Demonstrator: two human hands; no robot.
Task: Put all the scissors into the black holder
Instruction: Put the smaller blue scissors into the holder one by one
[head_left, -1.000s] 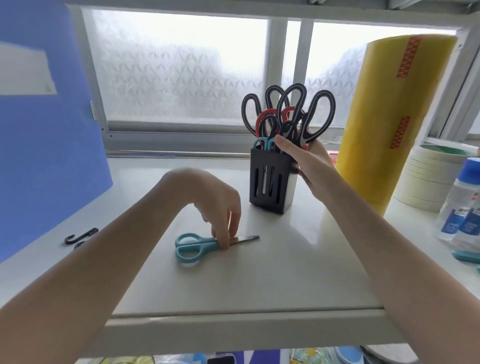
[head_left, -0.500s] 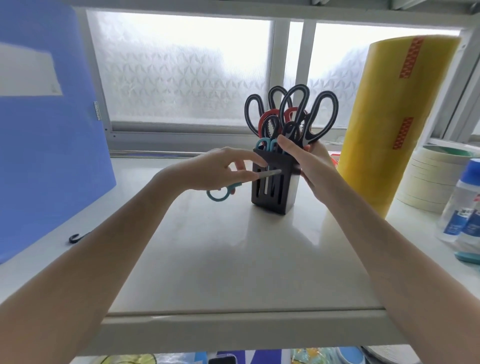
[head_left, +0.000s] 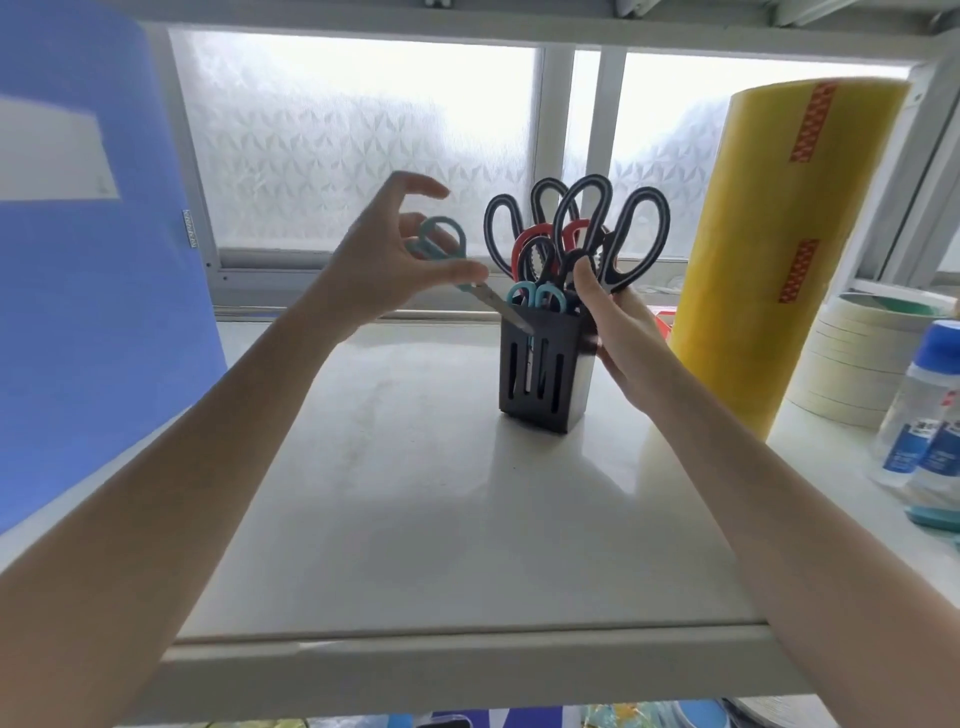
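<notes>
Frosted window panes (head_left: 363, 156) glow behind a pale, glossy shelf (head_left: 415, 493) where we work, with a blue sheet (head_left: 88, 312) at our left and a fat yellow roll (head_left: 769, 249) and stacked tape rings (head_left: 852, 364) at our right. Our left hand (head_left: 379, 270) pinches the teal scissors (head_left: 447, 254) just below the handle loops, thumb and forefinger closed on them, the other fingers spread; the blades slant down with the tip at the front rim of the black holder (head_left: 540, 364). Our right hand (head_left: 618, 322) wraps the holder's right side, its grip closed to steady it, the thumb up among the handles. Several scissors (head_left: 576, 234) already stand inside, crowding the top. We judge the teal pair light and stiff, its smooth plastic a little slippery, the point sharp, so holding near the pivot keeps the blades shut and aimed. The slick shelf would let the holder slide if we let go.
</notes>
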